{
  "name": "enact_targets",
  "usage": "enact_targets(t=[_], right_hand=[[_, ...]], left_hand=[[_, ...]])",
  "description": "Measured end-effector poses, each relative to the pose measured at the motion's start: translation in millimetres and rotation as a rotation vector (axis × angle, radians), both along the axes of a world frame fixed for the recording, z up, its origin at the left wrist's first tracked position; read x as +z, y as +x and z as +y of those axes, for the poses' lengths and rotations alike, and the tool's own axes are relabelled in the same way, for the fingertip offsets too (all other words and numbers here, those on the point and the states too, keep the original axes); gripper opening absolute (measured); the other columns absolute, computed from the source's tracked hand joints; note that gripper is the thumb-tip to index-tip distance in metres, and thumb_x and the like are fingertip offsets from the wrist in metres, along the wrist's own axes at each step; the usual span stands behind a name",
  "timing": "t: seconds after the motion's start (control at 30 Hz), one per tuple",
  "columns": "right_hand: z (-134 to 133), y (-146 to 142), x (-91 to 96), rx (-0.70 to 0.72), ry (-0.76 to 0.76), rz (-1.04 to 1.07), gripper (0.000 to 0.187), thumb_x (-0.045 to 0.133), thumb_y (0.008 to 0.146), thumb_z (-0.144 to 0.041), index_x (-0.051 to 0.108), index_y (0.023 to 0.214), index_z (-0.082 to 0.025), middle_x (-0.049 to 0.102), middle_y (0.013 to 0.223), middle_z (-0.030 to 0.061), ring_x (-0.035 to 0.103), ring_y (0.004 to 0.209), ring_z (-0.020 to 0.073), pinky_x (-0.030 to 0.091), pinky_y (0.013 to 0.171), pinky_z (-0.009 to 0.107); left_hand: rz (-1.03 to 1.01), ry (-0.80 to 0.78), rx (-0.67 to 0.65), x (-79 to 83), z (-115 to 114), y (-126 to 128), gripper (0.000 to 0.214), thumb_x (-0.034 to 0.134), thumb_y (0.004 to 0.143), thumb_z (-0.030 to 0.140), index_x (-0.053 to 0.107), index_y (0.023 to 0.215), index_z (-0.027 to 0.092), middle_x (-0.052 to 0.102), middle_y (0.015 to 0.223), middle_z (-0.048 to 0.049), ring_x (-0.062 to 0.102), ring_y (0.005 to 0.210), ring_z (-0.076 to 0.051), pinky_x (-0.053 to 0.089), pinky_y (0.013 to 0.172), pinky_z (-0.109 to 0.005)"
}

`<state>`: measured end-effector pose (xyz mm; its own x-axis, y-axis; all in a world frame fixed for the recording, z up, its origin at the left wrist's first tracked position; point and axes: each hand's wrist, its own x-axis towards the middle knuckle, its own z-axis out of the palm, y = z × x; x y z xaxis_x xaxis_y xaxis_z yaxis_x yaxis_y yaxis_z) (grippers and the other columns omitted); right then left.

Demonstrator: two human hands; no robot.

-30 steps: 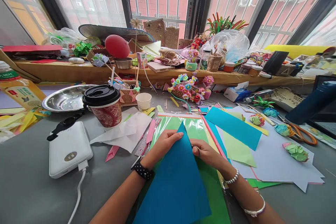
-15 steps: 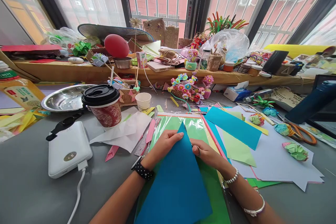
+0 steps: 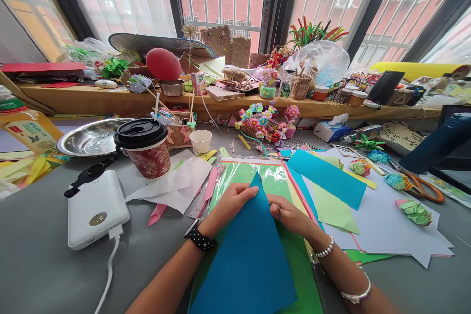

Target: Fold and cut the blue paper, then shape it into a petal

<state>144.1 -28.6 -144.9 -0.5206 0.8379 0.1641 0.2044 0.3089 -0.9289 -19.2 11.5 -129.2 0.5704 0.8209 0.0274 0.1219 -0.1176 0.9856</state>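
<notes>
Bottom centre of the frame, here's the blue paper (image 3: 250, 255), narrow tip up, lying over the green pack (image 3: 270, 172)! The left hand (image 3: 232, 202) pinches it near that tip, thumb on top; the right hand (image 3: 290, 216) curls at its right edge, gripping a small dark object (image 3: 278, 211), mostly hidden. Left of centre, a lidded red cup (image 3: 149, 161) stands on the grey surface (image 3: 154, 255).

Behind the bare left hand (image 3: 232, 201) sits a wristwatch (image 3: 192, 229) with a pale-rimmed case, seen at a slant, on a black strap (image 3: 202, 242) scattered with small white dots. Behind the bare right hand (image 3: 289, 215), a bracelet (image 3: 326, 247) of round silver-toned beads circles the wrist; farther up the bare forearm (image 3: 341, 269) hangs a slim silver-toned bangle (image 3: 368, 288) bearing a small raised ornament (image 3: 354, 299), its shape unclear.
</notes>
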Motion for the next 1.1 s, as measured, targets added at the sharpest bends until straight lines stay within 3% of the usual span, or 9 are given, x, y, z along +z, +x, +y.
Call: enact_targets(t=[1.1], right_hand=[[-2.9,0.9,3.6,0.000,-0.022,0.039,0.059,0.024,0.077,-0.064,0.056,0.081,-0.015,0.054,0.084,0.0058,0.045,0.075,0.0167,0.040,0.067,0.029]], left_hand=[[-0.028,-0.012,0.008,4.0,-4.6,2.1,0.038,0.044,0.077,0.046,0.031,0.055,0.018,0.028,0.054,0.0056,0.025,0.049,-0.008,0.021,0.043,-0.021]])
